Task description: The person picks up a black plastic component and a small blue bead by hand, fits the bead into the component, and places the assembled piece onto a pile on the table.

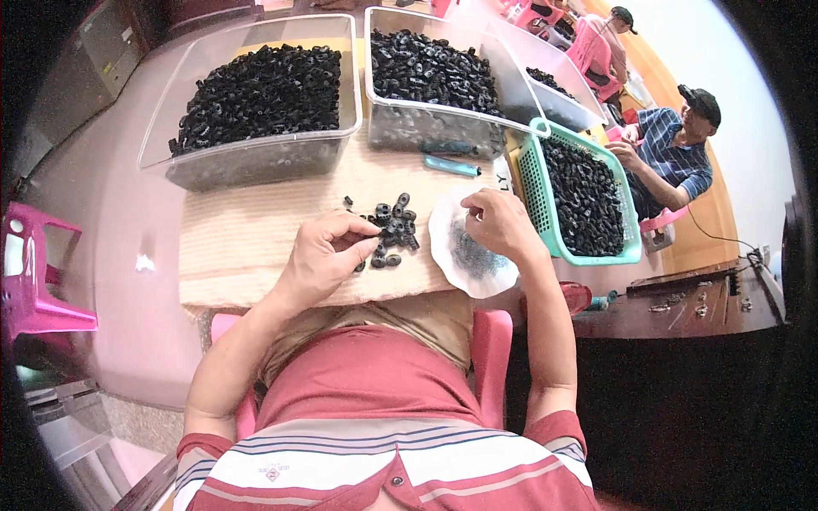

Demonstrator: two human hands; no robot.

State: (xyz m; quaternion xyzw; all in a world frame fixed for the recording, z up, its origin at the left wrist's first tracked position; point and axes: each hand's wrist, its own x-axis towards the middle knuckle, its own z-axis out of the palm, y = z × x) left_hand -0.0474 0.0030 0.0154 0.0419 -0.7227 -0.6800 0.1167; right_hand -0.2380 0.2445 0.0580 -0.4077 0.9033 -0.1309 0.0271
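Note:
My left hand (322, 254) is closed, with a small black plastic part pinched between thumb and forefinger. Just beyond its fingertips lies a loose pile of black plastic parts (397, 223), some oval with holes through them. My right hand (504, 223) is over a white scallop-edged plate (449, 267) on the right. Its fingers are bent together, and anything between them is too small or too hidden to make out. Tiny greyish pieces (479, 259) are heaped in the plate. Both hands work above a cream ribbed cloth (247, 255) on the table.
Two clear plastic bins (256, 155) (426, 124) full of black parts stand at the back. A turquoise basket (631, 249) of similar parts sits at the right, near a turquoise-handled tool (452, 165). A pink stool (43, 281) stands left. Another person (673, 157) sits at far right.

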